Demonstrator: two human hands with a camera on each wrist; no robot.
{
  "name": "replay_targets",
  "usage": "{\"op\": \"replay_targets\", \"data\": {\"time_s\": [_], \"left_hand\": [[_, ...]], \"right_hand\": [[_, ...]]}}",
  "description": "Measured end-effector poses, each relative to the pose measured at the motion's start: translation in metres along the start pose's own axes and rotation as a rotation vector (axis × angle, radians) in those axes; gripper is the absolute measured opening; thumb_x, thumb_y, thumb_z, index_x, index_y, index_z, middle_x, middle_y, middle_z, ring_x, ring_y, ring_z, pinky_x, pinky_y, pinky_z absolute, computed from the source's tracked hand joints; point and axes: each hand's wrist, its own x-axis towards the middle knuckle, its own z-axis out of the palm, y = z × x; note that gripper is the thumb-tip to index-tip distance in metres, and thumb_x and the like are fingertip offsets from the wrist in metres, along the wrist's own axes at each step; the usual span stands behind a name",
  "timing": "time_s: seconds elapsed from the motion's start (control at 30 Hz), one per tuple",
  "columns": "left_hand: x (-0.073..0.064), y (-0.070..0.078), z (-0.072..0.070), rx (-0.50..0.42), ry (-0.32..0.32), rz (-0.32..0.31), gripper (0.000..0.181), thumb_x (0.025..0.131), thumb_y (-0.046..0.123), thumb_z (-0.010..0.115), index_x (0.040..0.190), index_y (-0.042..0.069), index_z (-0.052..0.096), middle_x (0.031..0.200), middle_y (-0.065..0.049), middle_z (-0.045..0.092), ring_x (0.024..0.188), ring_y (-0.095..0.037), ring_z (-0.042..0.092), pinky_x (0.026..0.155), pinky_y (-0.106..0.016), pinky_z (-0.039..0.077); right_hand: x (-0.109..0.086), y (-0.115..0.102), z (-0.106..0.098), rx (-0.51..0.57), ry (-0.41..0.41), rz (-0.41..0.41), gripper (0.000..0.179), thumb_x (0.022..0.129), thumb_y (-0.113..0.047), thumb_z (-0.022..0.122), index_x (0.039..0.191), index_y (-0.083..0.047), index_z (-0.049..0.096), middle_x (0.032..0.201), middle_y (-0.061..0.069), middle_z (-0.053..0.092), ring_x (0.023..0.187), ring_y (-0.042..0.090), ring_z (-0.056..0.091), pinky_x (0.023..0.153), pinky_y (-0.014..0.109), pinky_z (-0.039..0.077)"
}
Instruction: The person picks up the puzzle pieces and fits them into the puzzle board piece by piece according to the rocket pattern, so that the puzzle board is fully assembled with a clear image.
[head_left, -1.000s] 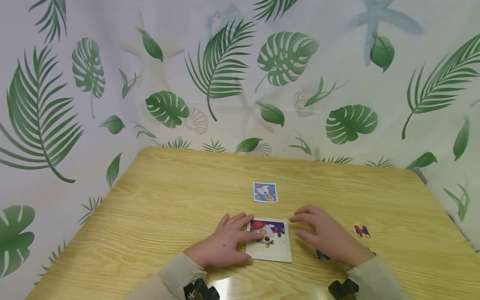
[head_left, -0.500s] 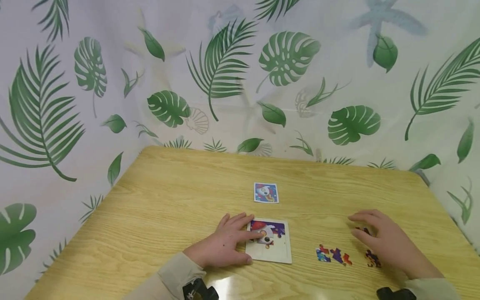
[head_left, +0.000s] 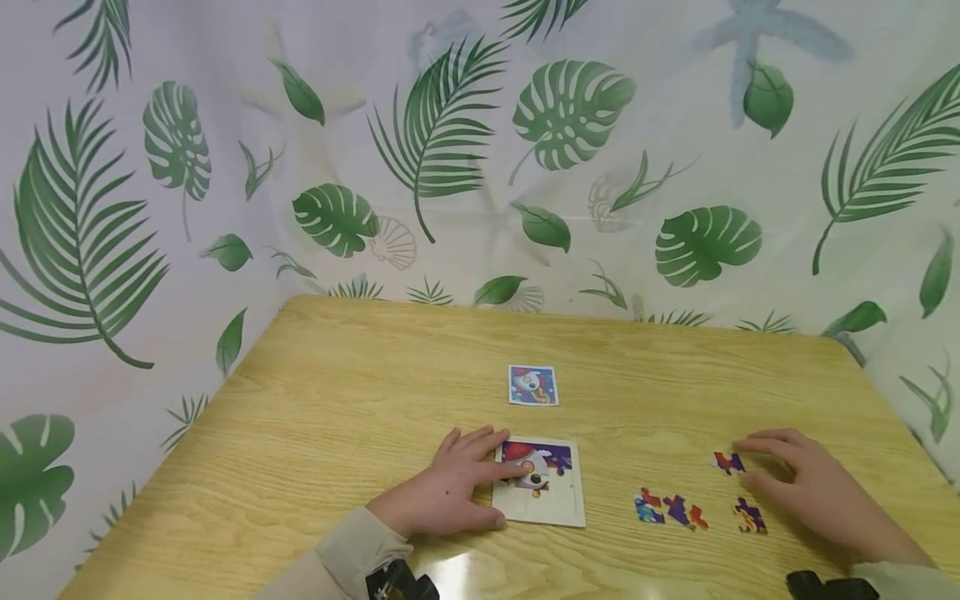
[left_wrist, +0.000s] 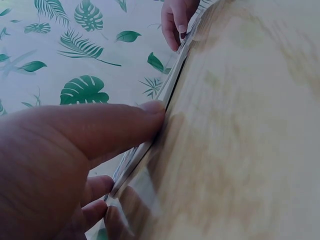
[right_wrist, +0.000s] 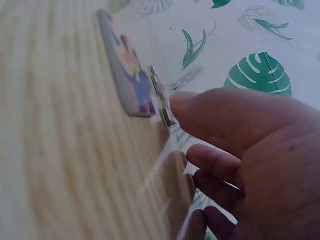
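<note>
A small square puzzle board [head_left: 551, 508] lies flat on the table in the head view. Its upper part carries joined pieces with a white rocket picture; the lower part is bare. My left hand [head_left: 450, 490] rests on the board's left side with fingers spread, index finger across the picture, thumb at the lower left edge. At the right, my right hand [head_left: 817, 492] is beside a red and purple puzzle piece [head_left: 726, 462], fingertips at its right edge and no grip visible. In the right wrist view, the thumb [right_wrist: 182, 102] is close to a thin piece [right_wrist: 162, 95].
Several loose puzzle pieces [head_left: 678, 510] lie right of the board, with an orange and purple puzzle piece [head_left: 750, 517] further right. A small rocket picture card [head_left: 533, 386] is behind the board. A leaf-printed curtain [head_left: 465, 250] hangs along the wooden table's [head_left: 360, 375] far edge.
My right hand has moved from beside the board to the right, past the loose pieces, uncovering them. The red and purple piece shows again. My left hand and the board have stayed put.
</note>
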Motion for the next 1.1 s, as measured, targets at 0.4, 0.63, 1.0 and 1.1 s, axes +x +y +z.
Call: {"op": "replay_targets", "data": {"time_s": [0.4, 0.63, 1.0, 1.1], "left_hand": [[0.0007, 0.0004, -0.0009, -0.023, -0.014, -0.006, 0.066, 0.088, 0.043, 0.073, 0.15, 0.043, 0.048, 0.168, 0.0, 0.017, 0.154, -0.024, 0.01, 0.119, -0.059, -0.002], [-0.0009, 0.0005, -0.0013, -0.022, -0.003, 0.005, 0.066, 0.088, 0.042, 0.073, 0.15, 0.041, 0.049, 0.168, -0.002, 0.019, 0.154, -0.025, 0.012, 0.119, -0.06, -0.001], [-0.0001, -0.0004, -0.0008, -0.012, 0.011, 0.018, 0.067, 0.087, 0.042, 0.074, 0.15, 0.04, 0.049, 0.167, -0.002, 0.02, 0.154, -0.027, 0.013, 0.119, -0.062, 0.001], [-0.0001, 0.0004, -0.0006, -0.006, 0.014, 0.016, 0.068, 0.087, 0.041, 0.075, 0.15, 0.04, 0.05, 0.167, -0.003, 0.021, 0.154, -0.026, 0.014, 0.119, -0.061, 0.001]], "right_hand": [[0.0005, 0.0007, 0.0032, -0.034, 0.036, -0.048, 0.037, 0.097, -0.028, 0.07, 0.127, -0.006, 0.068, 0.136, 0.025, 0.051, 0.124, 0.052, 0.041, 0.092, 0.073, 0.036], [0.0005, -0.0009, 0.0038, -0.024, 0.062, -0.072, 0.028, 0.096, -0.025, 0.071, 0.119, -0.009, 0.071, 0.133, 0.024, 0.053, 0.123, 0.051, 0.043, 0.091, 0.071, 0.038], [0.0019, 0.0009, 0.0059, -0.019, 0.057, -0.042, 0.03, 0.097, -0.03, 0.07, 0.119, -0.008, 0.071, 0.135, 0.025, 0.052, 0.124, 0.051, 0.041, 0.094, 0.073, 0.033], [0.0023, 0.0022, 0.0063, -0.025, 0.06, -0.044, 0.031, 0.096, -0.031, 0.071, 0.118, -0.009, 0.071, 0.134, 0.025, 0.053, 0.123, 0.051, 0.042, 0.094, 0.073, 0.034]]}}
